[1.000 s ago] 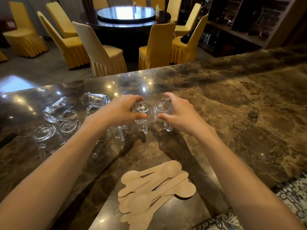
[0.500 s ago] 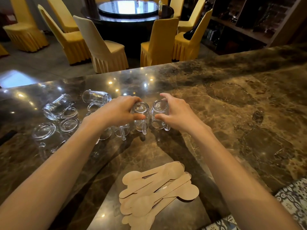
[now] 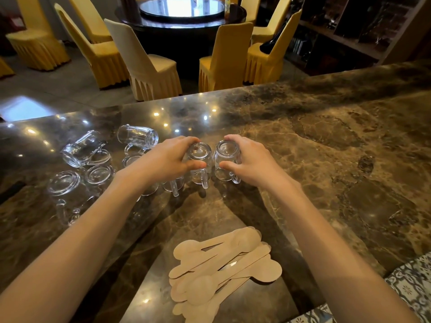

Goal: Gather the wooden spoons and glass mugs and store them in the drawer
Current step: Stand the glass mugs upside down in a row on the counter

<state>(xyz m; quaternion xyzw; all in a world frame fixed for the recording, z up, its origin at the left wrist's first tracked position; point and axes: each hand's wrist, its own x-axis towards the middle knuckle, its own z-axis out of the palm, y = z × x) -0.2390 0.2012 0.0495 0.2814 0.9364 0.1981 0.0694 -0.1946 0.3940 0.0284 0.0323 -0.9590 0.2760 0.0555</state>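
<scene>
Several clear glass mugs stand upside down or lie on their sides on the brown marble counter (image 3: 326, 148). My left hand (image 3: 168, 159) grips one upturned glass mug (image 3: 200, 159) from above. Right beside it, my right hand (image 3: 251, 159) grips a second upturned glass mug (image 3: 225, 157); the two mugs almost touch. More mugs sit to the left: a tipped mug (image 3: 137, 136), another tipped mug (image 3: 81, 148), and an upturned mug (image 3: 64, 183). A pile of several flat wooden spoons (image 3: 221, 269) lies near the counter's front edge, between my forearms. No drawer is in view.
Beyond the counter's far edge stand yellow-covered chairs (image 3: 144, 61) around a dark round dining table (image 3: 182, 10). Dark shelves (image 3: 349, 31) fill the back right. Patterned floor tiles (image 3: 410, 283) show at the lower right, past the counter's near edge.
Both hands stay on the same two mugs. The whole scene has shifted slightly in view as my head moved; the mugs and hands have hardly moved on the counter.
</scene>
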